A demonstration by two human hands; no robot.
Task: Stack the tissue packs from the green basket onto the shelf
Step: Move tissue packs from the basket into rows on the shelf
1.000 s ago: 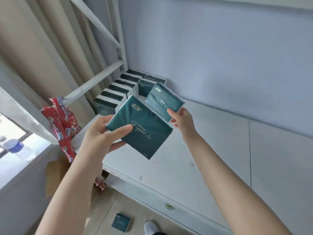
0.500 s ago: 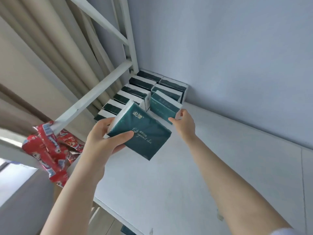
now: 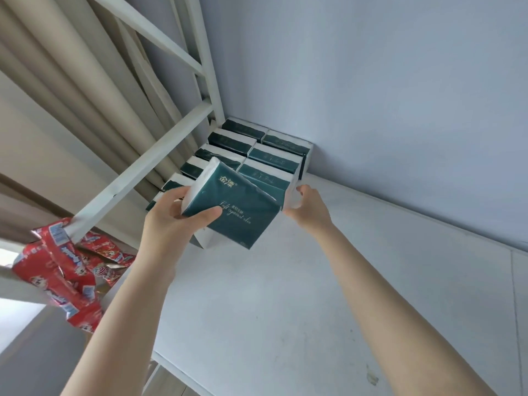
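Thumb and curled fingers of the left hand (image 3: 171,221) clamp a dark green, white-sided tissue pack (image 3: 237,207) above the white shelf (image 3: 285,295), gold script starting "Soft". The right hand (image 3: 310,210), grip narrow, seemingly pinches a matching shelved pack (image 3: 265,178).

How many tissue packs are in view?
10: a held pack in the left hand; three in the right row, the right hand holding its front pack; six in the left row. Others may hide behind the held one.
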